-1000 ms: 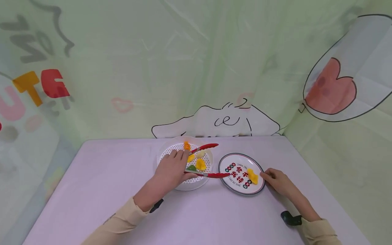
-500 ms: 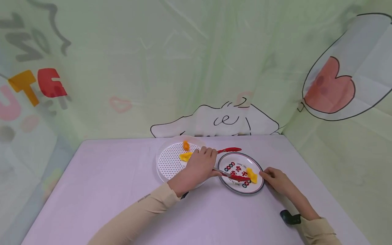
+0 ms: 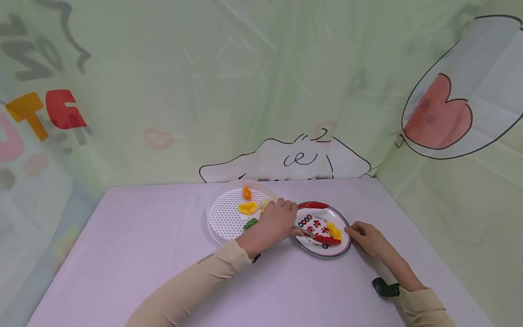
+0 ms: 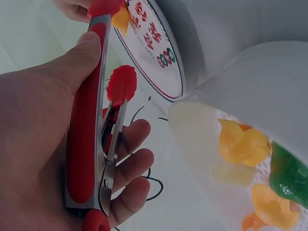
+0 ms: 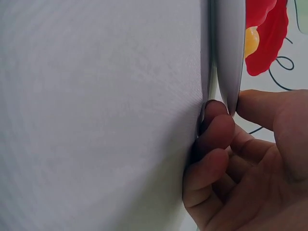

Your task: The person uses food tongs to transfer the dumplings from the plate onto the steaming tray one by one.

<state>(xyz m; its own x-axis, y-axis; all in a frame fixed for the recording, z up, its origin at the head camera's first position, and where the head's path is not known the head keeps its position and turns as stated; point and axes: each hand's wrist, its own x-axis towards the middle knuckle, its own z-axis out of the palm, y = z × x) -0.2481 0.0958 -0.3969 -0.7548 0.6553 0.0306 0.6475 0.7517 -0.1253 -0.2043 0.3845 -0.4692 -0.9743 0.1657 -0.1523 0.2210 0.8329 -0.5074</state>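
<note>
In the head view my left hand (image 3: 274, 222) holds a pair of red-tipped metal tongs (image 3: 327, 240), spread apart over the white plate (image 3: 313, 252). One red tip lies beside a yellow dumpling-like piece (image 3: 334, 230) on that plate; the other is over the plate's far side. The left wrist view shows thumb and fingers around the tongs (image 4: 85, 130). My right hand (image 3: 369, 240) pinches the plate's right rim, thumb above and fingers beneath, as the right wrist view shows on the plate (image 5: 228, 53).
Left of the plate stands a round white perforated steamer tray (image 3: 222, 200). Inside it lie an orange piece (image 3: 247, 193), a yellow piece (image 3: 247, 208), a green piece (image 3: 250, 223) and others partly behind my left hand. A drawn-on curtain (image 3: 245, 113) hangs behind the table.
My left hand has carried the spread tongs rightward from above the steamer tray to over the plate. The right hand stays at the plate's rim.
</note>
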